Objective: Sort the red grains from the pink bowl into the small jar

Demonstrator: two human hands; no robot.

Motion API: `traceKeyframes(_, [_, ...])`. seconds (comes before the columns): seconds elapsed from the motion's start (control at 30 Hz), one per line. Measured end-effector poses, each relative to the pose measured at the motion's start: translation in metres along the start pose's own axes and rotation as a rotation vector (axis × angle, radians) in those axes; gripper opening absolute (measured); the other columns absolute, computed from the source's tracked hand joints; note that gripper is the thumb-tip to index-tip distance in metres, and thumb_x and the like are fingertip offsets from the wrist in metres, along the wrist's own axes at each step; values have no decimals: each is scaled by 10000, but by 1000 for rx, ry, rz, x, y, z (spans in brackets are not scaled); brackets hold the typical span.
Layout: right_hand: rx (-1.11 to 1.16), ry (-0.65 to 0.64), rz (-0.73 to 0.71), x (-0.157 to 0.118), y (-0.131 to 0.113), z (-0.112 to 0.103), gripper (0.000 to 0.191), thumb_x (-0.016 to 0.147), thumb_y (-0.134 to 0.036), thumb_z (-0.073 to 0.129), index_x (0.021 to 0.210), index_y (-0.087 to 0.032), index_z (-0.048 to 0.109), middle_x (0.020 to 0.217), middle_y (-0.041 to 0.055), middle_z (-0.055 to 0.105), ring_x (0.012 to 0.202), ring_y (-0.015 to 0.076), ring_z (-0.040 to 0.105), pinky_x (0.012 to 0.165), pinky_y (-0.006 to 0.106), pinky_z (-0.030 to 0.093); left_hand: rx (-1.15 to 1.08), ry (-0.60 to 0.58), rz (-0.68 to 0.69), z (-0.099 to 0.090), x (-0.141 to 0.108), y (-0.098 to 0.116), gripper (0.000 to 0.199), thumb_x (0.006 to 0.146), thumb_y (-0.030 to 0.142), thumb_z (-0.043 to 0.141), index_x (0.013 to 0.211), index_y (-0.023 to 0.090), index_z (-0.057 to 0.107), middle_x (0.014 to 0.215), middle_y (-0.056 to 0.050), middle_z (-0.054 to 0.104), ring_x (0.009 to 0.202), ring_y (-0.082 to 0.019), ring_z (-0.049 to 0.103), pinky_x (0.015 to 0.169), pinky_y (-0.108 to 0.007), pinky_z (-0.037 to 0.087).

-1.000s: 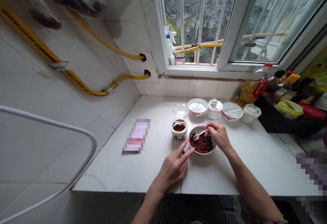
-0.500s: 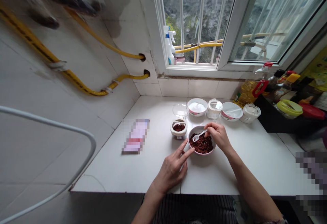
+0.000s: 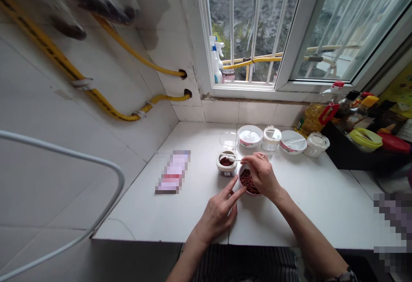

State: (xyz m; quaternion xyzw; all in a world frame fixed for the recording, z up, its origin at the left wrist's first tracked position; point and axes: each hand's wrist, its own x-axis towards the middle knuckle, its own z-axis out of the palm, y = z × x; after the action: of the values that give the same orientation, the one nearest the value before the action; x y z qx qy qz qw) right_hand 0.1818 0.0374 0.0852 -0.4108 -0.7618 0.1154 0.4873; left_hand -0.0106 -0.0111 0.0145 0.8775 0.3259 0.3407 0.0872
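Observation:
Between the fingers of my right hand (image 3: pixel 264 177) is a small white spoon (image 3: pixel 237 160), its tip reaching into the mouth of a square clear-sided jar (image 3: pixel 226 171). Dark red, peppercorn-like grains (image 3: pixel 225 162) show inside the jar, whose transparent lid (image 3: pixel 229 139) stands flipped up behind. Just right of it, a bowl (image 3: pixel 255 195) holds more of the same grains (image 3: pixel 247 182), partly hidden under my right hand. My left hand (image 3: pixel 219 213) has its index and middle fingers stretched apart, their tips touching the bowl's left side.
Along the back wall stand a bowl of white granules (image 3: pixel 250 136), a lidded jar (image 3: pixel 271 138), another bowl (image 3: pixel 292 142) with a white spoon, and a second jar (image 3: pixel 318 145). An oil bottle (image 3: pixel 313 116) and several condiments are at right. A blurred pinkish rectangle (image 3: pixel 174 172) lies left.
My right hand has moved the spoon left, from over the bowl to the jar's mouth. My left hand keeps its fingers at the bowl. The view has shifted slightly.

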Motion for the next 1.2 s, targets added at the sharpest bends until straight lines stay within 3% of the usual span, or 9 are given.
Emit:
traceKeyframes(0.1, [-71,-8,-37,-1,1,-5,220,951,-169,445,969,-233,654,859,44,759,814,212,673,939,421,456,-7,-11,-5,0,0,0,729,856,19,440,1533,266,331,1584,-155,358,1027,-187,703,875,-313,599])
traceKeyframes(0.23, [-58,107,235,-5,13,-22,200,934,-240,470,937,-231,671,778,41,754,836,234,676,845,375,482,-7,-10,1,-1,1,1,716,860,22,444,1527,260,342,1580,-158,363,1080,-205,689,881,-320,598])
traceKeyframes(0.37, [-115,22,316,-9,30,-28,201,825,-185,487,760,-242,668,598,8,704,768,231,650,861,370,462,-11,-14,-2,-1,1,2,702,865,27,446,1523,252,352,1576,-162,365,1096,-209,681,874,-318,598])
traceKeyframes(0.5, [-105,-62,302,-12,35,-19,208,784,-172,476,687,-244,645,611,2,707,746,214,651,910,378,447,-3,-25,-6,0,-1,1,708,864,28,445,1527,255,346,1573,-162,371,1082,-208,685,868,-326,598])
traceKeyframes(0.6, [-32,-53,354,-11,31,-17,194,783,-208,472,685,-241,636,594,3,706,715,212,660,883,376,464,1,-17,-4,1,-1,0,699,875,38,444,1530,258,339,1572,-160,374,1074,-206,688,862,-323,599])
traceKeyframes(0.8, [276,-12,625,-6,28,-28,170,735,-294,492,721,-211,639,543,2,686,557,185,645,636,300,507,0,-10,2,0,0,1,682,879,39,444,1520,253,355,1569,-165,377,1069,-207,692,844,-313,603])
traceKeyframes(1.2, [371,11,665,-3,28,-31,176,711,-333,524,714,-206,645,535,6,679,553,183,641,647,311,518,-7,-11,-4,0,0,1,708,864,31,449,1525,264,345,1582,-153,359,1079,-209,688,857,-318,604])
